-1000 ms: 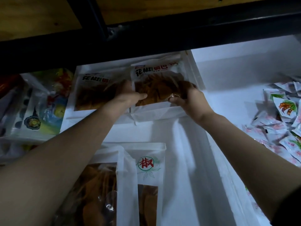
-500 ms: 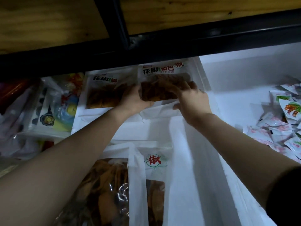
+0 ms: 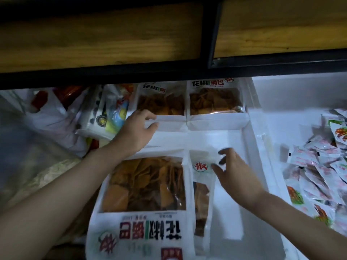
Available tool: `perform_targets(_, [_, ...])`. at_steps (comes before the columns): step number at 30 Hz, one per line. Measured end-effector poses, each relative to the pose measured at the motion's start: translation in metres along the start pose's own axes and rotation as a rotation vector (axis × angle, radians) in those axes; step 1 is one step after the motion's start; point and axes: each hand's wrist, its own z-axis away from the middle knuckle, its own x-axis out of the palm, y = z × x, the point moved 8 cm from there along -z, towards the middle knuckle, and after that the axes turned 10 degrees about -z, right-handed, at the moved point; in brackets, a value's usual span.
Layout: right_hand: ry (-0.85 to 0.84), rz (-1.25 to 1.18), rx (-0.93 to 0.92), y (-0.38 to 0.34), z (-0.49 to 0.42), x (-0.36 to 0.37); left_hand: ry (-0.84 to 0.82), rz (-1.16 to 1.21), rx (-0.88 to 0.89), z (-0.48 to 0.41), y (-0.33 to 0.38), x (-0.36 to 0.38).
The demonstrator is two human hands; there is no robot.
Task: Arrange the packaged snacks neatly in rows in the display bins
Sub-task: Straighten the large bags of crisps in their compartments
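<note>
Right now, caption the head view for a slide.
Left hand grips rear-left snack bag; right hand hovers over narrow front bag.

Glossy plastic snack bags (image 3: pixel 142 186), smooth white bin (image 3: pixel 260 151), matt wood shelf (image 3: pixel 103 40), black metal frame (image 3: pixel 212 30).

Your left arm (image 3: pixel 62 194) and right arm (image 3: pixel 293 218) reach forward, bare. Your left hand (image 3: pixel 138 131) lies farther out than the right, fingers curled, thumb just under them; whether they pinch anything is unclear. Your right hand (image 3: pixel 232 169), blurred, is nearer you, fingers spread and loose, palm down.
</note>
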Motion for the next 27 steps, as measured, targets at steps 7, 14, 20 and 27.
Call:
perform_targets(7, [-0.126, -0.4, 0.361, 0.017, 0.045, 0.037, -0.031, -0.064, -0.294, 0.094, -0.075, -0.011])
perform_targets(14, [-0.091, -0.295, 0.321, 0.017, 0.04, 0.032, -0.174, 0.44, -0.41, 0.151, -0.082, 0.014])
perform_targets(20, [-0.008, -0.173, 0.283, 0.037, 0.04, -0.017, -0.264, 0.492, -0.464, 0.154, -0.041, 0.046])
perform_targets(27, [0.096, -0.048, 0.241, 0.058, 0.041, -0.068, -0.275, 0.497, -0.407, 0.141, 0.017, 0.069])
